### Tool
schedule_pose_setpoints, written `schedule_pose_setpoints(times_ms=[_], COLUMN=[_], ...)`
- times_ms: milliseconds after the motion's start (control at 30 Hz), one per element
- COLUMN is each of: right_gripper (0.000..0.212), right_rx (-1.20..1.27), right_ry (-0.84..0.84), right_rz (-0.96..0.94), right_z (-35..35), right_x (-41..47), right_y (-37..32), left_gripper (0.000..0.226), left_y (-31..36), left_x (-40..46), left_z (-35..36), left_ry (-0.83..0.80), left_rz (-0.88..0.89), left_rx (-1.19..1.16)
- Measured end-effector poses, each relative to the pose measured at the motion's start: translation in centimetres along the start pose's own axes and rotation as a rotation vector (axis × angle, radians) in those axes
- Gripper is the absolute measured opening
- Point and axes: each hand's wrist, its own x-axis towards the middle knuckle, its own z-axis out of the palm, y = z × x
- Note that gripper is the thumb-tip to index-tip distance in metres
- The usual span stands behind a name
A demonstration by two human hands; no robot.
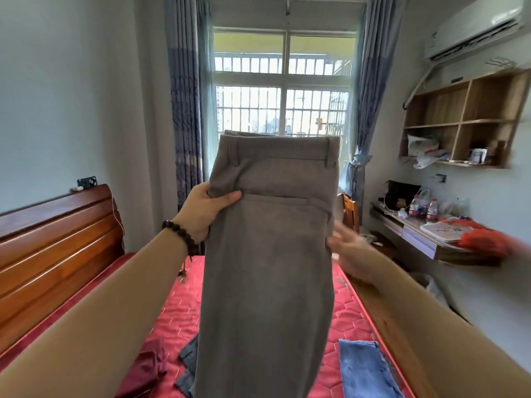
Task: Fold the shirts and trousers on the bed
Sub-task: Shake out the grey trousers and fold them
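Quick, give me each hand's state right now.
Left hand: grips the left edge of the grey trousers.
Right hand: blurred beside the trousers' right edge, fingers spread, holding nothing.

A pair of grey-brown woven trousers (pixel 270 254) hangs upright above the red quilted mattress (pixel 184 308), waistband at the top and a back pocket facing the camera. The left hand (pixel 208 209), a dark beaded bracelet (pixel 179 235) on its wrist, pinches the trousers' left edge beside the pocket. The right hand (pixel 349 247), blurred with fingers spread, is at their right edge; folded blue jeans (pixel 365 369), a maroon garment (pixel 146 369) and a dark grey garment (pixel 188 366) lie on the mattress.
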Motion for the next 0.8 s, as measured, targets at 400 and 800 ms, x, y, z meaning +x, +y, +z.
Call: schedule_pose_setpoints(times_ms=[400,800], right_gripper=[0.052,0.057], right_rx=[-0.303,-0.118], right_ry=[-0.032,-0.115], right_rz=[0.183,0.169], right_z=[1.0,0.7], right_x=[-1.5,-0.6], right_y=[6.2,2.3], left_gripper=[0.015,0.019], left_y=[0.8,-0.7], left_x=[1.9,2.4], left_z=[-1.7,-0.3], left_ry=[0.118,0.070], left_rz=[0.054,0.031], left_rx=[-0.060,-0.059])
